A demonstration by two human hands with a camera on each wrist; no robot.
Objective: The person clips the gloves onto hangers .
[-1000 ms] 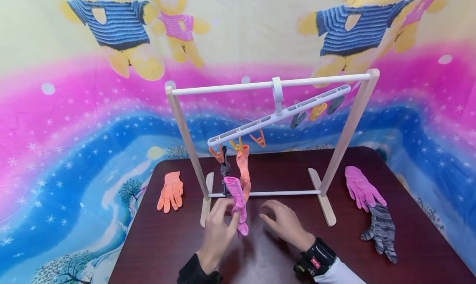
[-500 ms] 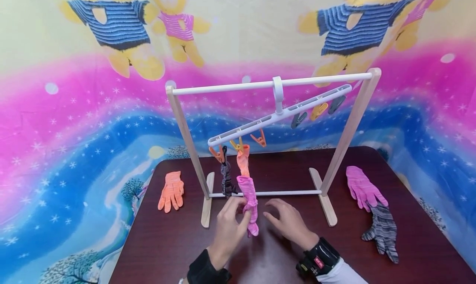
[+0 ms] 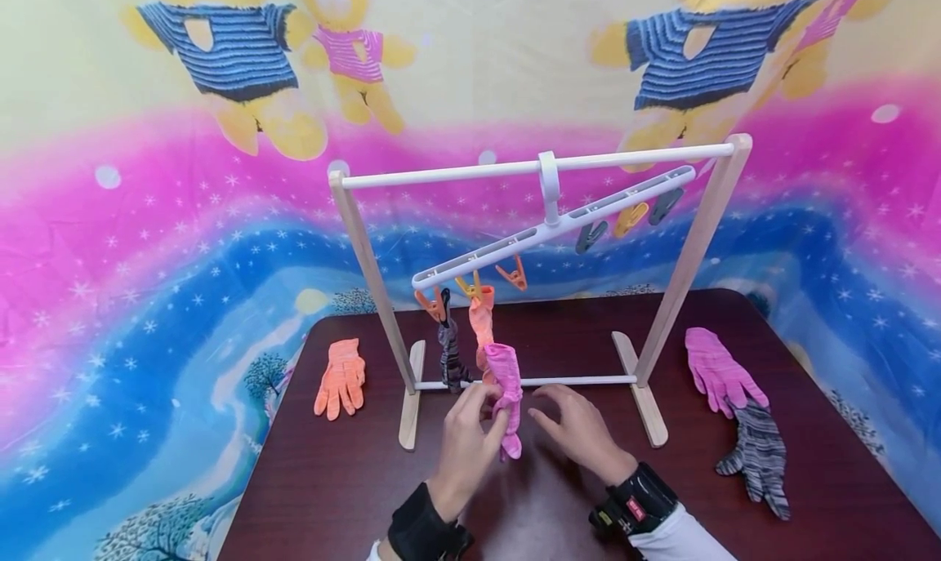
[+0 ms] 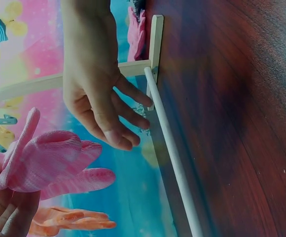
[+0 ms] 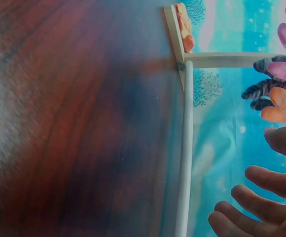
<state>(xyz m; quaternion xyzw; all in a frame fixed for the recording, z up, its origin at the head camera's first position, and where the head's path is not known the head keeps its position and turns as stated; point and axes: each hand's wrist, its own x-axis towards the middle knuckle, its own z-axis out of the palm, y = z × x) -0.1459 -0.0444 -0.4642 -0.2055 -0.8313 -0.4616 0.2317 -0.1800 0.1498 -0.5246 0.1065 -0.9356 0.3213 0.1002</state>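
My left hand (image 3: 468,434) pinches a pink knit glove (image 3: 504,381) between thumb and fingers, holding it upright in front of the rack. In the left wrist view the fingers of that pink glove (image 4: 79,165) stick out past my grip. My right hand (image 3: 581,430) hovers just right of it, fingers loosely spread, touching nothing. The right wrist view shows the same right hand (image 5: 261,202) with nothing in it. Behind the held glove hangs an orange glove (image 3: 481,316) from a yellow clip (image 3: 469,285). To its left a dark striped glove (image 3: 450,349) hangs from an orange clip (image 3: 430,304).
A white clip hanger (image 3: 478,256) hangs tilted, left end low, from the rack's top bar (image 3: 441,174). An unused orange clip (image 3: 513,273) is right of the hung gloves. On the table lie an orange glove (image 3: 341,380), a pink glove (image 3: 720,369) and a grey striped glove (image 3: 757,455).
My left hand has carried the pink glove to the right, past the dark striped glove and across the hanging orange one. My right hand has shifted slightly right and up.
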